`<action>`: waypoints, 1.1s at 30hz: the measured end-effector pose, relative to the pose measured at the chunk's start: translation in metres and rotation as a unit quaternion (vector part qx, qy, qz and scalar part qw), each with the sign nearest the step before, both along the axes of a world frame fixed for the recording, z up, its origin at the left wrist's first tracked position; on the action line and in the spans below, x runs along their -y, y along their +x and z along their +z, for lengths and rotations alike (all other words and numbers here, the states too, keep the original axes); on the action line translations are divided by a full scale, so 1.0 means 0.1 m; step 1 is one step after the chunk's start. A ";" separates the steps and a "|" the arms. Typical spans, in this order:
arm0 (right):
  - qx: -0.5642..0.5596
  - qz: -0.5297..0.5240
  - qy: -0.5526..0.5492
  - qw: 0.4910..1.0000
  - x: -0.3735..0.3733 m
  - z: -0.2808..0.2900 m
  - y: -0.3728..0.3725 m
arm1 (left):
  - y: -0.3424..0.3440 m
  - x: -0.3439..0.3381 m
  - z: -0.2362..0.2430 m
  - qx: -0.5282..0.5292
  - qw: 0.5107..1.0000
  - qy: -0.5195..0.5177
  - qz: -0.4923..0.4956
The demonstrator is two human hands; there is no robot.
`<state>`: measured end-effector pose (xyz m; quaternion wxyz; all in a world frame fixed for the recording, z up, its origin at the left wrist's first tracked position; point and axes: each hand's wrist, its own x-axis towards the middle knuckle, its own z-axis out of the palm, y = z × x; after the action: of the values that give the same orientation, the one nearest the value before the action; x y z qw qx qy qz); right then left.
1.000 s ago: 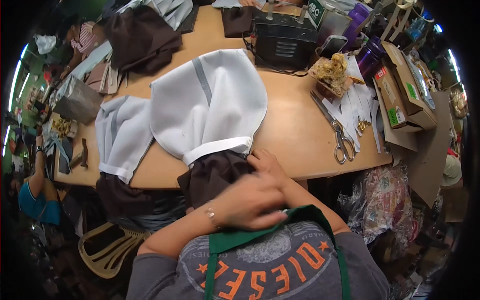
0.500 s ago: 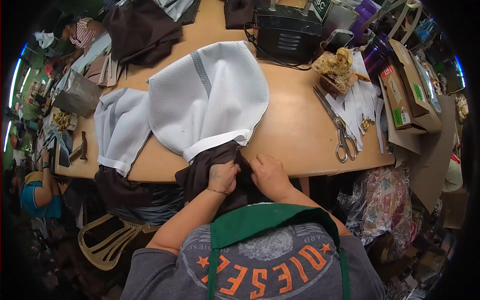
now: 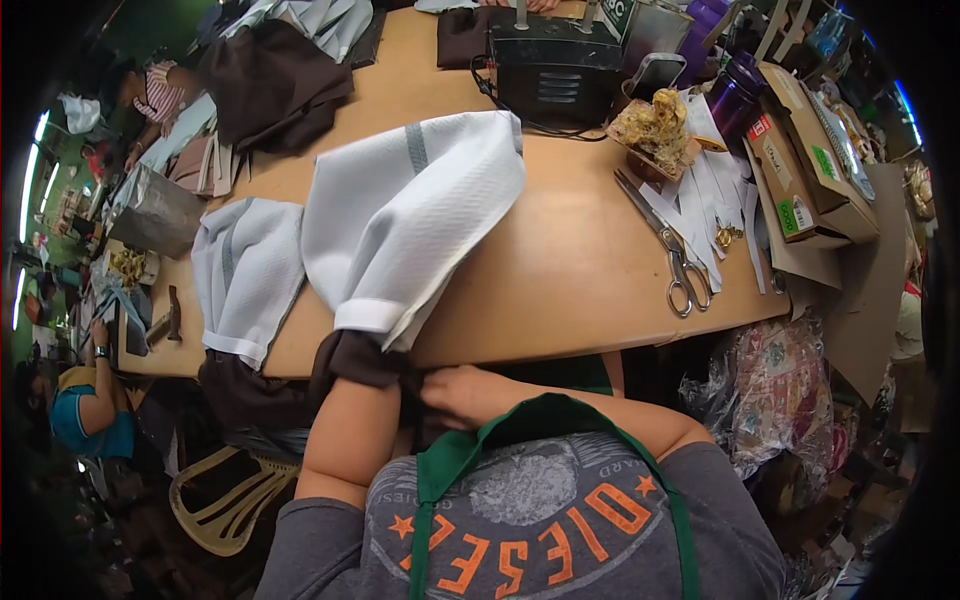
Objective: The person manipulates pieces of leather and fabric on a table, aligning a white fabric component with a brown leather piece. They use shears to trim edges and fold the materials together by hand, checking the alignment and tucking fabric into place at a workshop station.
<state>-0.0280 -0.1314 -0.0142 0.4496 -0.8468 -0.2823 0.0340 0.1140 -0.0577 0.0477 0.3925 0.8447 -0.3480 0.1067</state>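
Left forearm (image 3: 350, 440): since pushed into brown cloth (image 3: 350, 358); left hand hidden, grip unclear.
White cloth (image 3: 400, 220): up-left of right hand (image 3: 455, 395), axis tilting up-right; left hand nearer.
Right hand: curled, hold unclear.

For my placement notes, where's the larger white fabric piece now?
In the head view, the larger white fabric piece is left of centre over the table, right of the smaller white piece, its dark end around the left forearm.

left forearm (image 3: 352, 440) extended | left hand hidden | right hand (image 3: 457, 394) curled
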 end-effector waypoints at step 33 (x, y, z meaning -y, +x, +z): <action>0.394 -0.340 -0.056 0.852 1.09 0.76 0.02 | -0.49 -0.32 0.09 -0.338 0.904 -0.204 -0.163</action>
<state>-0.0258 -0.2401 0.0620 0.2361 -0.8559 -0.1281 -0.4419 0.0647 -0.0262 0.0563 0.6622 0.6630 -0.2979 -0.1821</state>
